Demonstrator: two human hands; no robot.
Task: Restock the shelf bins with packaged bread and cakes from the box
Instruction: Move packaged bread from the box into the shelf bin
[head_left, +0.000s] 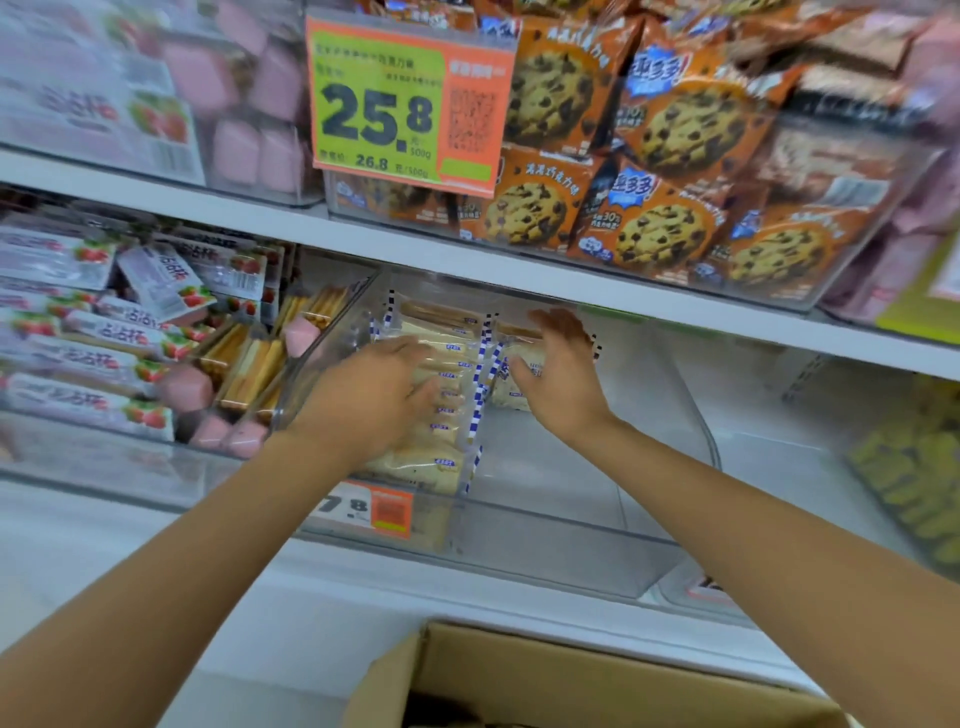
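My left hand (384, 400) lies flat on the row of bread packets (426, 467), fingers straight, grasping nothing. My right hand (563, 374) is spread wide as well, palm turned toward that row, and one loose packet (519, 384) sits just beside its thumb (whether skin meets wrapper there I cannot tell). The packets stand on edge, pale with blue-and-white striped seams, in the left part of a clear bin (545, 551) on the lower shelf. A small orange price tag (374, 512) hangs on the bin's front wall. To the left, a neighbouring bin holds strawberry-printed packets (88, 358) and pink cakes (184, 387). On the shelf above are chocolate-chip cookie bags (675, 135) beside a large green-and-orange tag (410, 104) reading 25.8. The cardboard box (545, 670) stands open below my forearms, at the frame's bottom edge.
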